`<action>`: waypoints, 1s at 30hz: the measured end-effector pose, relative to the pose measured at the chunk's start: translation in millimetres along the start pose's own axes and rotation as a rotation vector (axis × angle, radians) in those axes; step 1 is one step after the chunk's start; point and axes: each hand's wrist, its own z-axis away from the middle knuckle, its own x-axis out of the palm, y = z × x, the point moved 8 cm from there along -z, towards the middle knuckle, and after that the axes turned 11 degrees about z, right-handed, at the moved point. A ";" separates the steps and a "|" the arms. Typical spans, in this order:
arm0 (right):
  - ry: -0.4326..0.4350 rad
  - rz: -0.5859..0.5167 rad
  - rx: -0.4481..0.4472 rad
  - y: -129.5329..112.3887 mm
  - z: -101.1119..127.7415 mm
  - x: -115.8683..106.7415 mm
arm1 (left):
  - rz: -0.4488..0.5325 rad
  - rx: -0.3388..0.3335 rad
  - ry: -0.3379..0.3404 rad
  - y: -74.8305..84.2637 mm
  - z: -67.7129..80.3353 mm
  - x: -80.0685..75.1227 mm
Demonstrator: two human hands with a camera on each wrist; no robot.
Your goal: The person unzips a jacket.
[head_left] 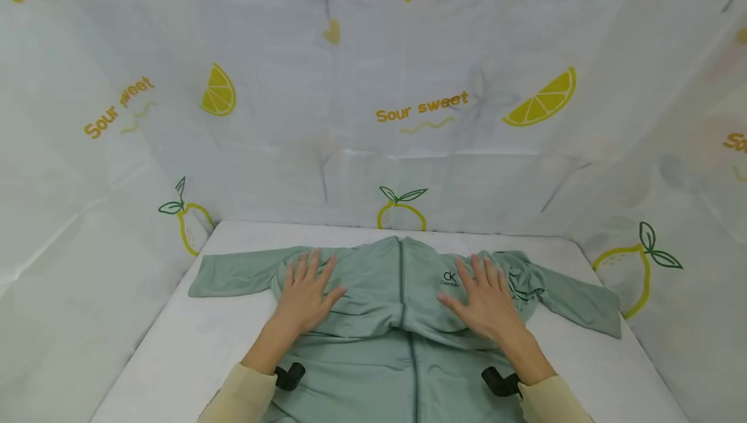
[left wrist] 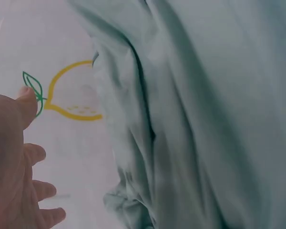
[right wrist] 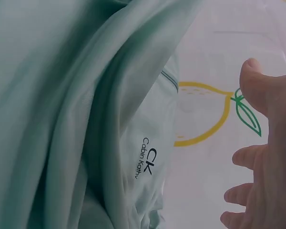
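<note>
left hand (head_left: 306,296) and right hand (head_left: 489,303) were splayed, holding nothing, over a pale-green, zip-fronted cloth jacket (head_left: 370,300) that looked to me light, limp, best gripped by its sleeves (head_left: 233,274).

The green jacket (head_left: 370,293) is smooth, soft-looking cloth with a faint sheen along its folds (its black lettering (head_left: 449,277) looks flat). The printed sheet (head_left: 303,150) resembles thin, slightly glossy plastic; the white counter (head_left: 169,345) looks smooth and matt, the cream sleeves (head_left: 245,389) matt cloth.
</note>
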 end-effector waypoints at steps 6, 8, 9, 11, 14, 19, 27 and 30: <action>-0.002 -0.019 -0.004 -3.6 -14.0 1.2 | -0.003 0.014 -0.062 10.4 -16.0 5.6; -0.008 -0.021 -0.003 -4.4 -19.4 2.7 | 0.002 0.008 -0.090 14.7 -21.2 8.3; -0.010 -0.025 -0.003 -4.8 -22.1 3.6 | 0.019 0.014 -0.089 17.4 -24.1 8.6; -0.018 -0.027 -0.004 -5.6 -27.5 6.0 | 0.039 0.022 -0.086 22.0 -30.0 8.9; -0.024 -0.027 -0.007 -7.4 -34.4 9.5 | 0.051 0.033 -0.075 26.4 -39.5 9.6; -0.014 -0.046 -0.025 -10.9 -46.7 12.2 | 0.088 0.033 -0.071 28.6 -56.2 12.0; -0.006 -0.070 -0.021 -10.1 -74.4 17.9 | 0.149 0.047 -0.065 27.1 -80.7 20.4; 0.000 -0.084 -0.013 -9.5 -82.9 20.2 | 0.174 0.051 -0.065 27.0 -89.8 24.4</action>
